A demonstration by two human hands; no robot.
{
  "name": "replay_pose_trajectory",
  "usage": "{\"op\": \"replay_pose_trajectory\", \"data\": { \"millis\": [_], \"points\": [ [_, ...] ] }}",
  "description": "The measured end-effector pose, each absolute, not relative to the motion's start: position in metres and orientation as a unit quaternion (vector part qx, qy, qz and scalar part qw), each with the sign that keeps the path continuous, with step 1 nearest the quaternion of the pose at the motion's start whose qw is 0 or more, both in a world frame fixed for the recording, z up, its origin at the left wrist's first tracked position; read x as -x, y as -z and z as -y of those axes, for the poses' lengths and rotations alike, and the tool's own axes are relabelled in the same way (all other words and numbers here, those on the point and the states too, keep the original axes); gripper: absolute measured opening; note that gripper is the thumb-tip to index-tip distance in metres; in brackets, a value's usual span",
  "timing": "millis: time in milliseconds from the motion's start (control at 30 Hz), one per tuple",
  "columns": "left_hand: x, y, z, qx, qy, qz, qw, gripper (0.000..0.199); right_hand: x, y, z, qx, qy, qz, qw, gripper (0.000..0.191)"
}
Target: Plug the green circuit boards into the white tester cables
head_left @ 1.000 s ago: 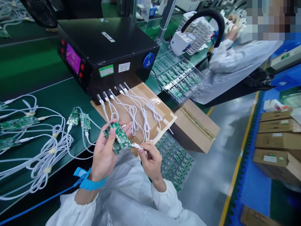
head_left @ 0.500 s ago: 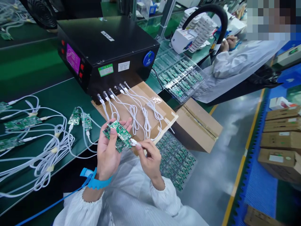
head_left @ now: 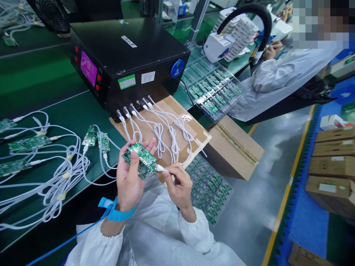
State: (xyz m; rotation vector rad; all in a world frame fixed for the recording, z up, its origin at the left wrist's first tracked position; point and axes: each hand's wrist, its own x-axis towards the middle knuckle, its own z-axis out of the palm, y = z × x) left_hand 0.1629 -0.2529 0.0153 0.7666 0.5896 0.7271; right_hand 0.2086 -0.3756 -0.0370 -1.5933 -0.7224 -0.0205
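My left hand (head_left: 129, 181), with a blue strap at the wrist, holds two green circuit boards (head_left: 142, 157), one partly over the other, the thumb on the upper one. The fingers of my right hand (head_left: 179, 186) are pinched round a white cable plug (head_left: 160, 168) at the right end of the boards. The plug's tip meets the board edge; how deep it sits cannot be made out. Behind my hands, bundled white cables (head_left: 173, 142) run from the front of a black box (head_left: 130, 48) over a cardboard sheet (head_left: 180, 107).
More boards (head_left: 29, 143) with tangled white cables (head_left: 52, 184) lie on the green bench at left. Trays of boards (head_left: 208, 188) (head_left: 216, 88) are at right, near a cardboard box (head_left: 235, 147). A person in a white coat (head_left: 288, 70) works at the upper right.
The view has shifted slightly, so the scene sits a little further right. Both hands keep the same hold on the boards and plug.
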Motion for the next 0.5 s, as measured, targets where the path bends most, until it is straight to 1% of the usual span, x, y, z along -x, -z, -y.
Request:
{"op": "replay_pose_trajectory", "data": {
  "millis": [267,500],
  "points": [
    [-0.163,-0.016,0.252,-0.356,-0.344,-0.278,0.823,0.030,-0.210,0.037,0.377,0.702,0.003,0.325,0.634,0.010],
    [-0.161,-0.006,0.256,-0.414,-0.376,-0.237,0.794,0.029,-0.206,0.033,0.376,0.727,-0.014,0.273,0.630,0.010]
  ]
}}
